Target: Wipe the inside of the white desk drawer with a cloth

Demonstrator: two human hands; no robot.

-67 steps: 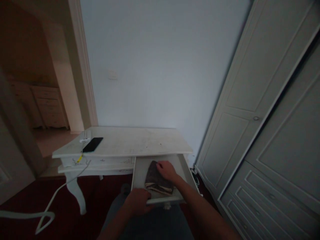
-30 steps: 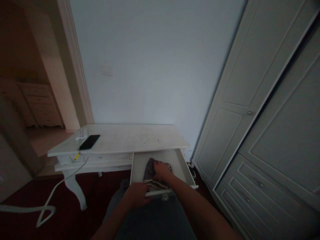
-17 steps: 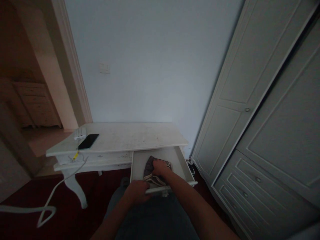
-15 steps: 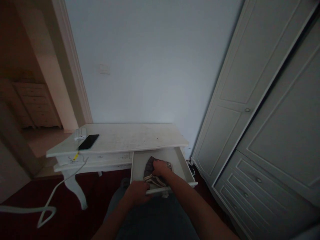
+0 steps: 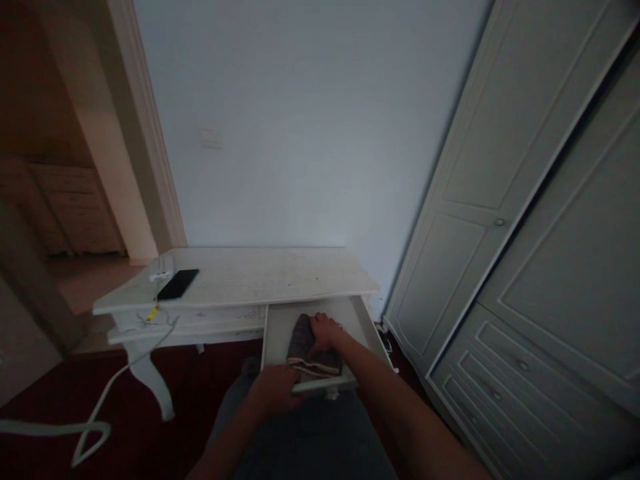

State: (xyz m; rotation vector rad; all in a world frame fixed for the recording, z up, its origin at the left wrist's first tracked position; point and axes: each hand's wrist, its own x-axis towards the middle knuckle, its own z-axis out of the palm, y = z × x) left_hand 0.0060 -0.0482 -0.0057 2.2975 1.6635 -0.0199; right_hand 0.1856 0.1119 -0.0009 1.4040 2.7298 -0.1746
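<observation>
Two hands work at the pulled-out drawer (image 5: 277, 327) of the desk (image 5: 270, 277). Handling the folded cloth (image 5: 303, 347), inside near the drawer's front edge, seems the step; the next move calls for a light, flat touch. Right hand (image 5: 325, 333) lies on it, thumb and fingers spread, forearm slanting over the front edge; left hand (image 5: 277, 389) pinches that edge's left end.

The left hand (image 5: 277, 389) is gripping the front edge of a pulled-out drawer (image 5: 277, 335); inside, the right hand (image 5: 325, 333) is resting on a folded dark cloth (image 5: 302, 343). A black phone (image 5: 179, 285) is lying on the white worktop (image 5: 265, 273).
</observation>
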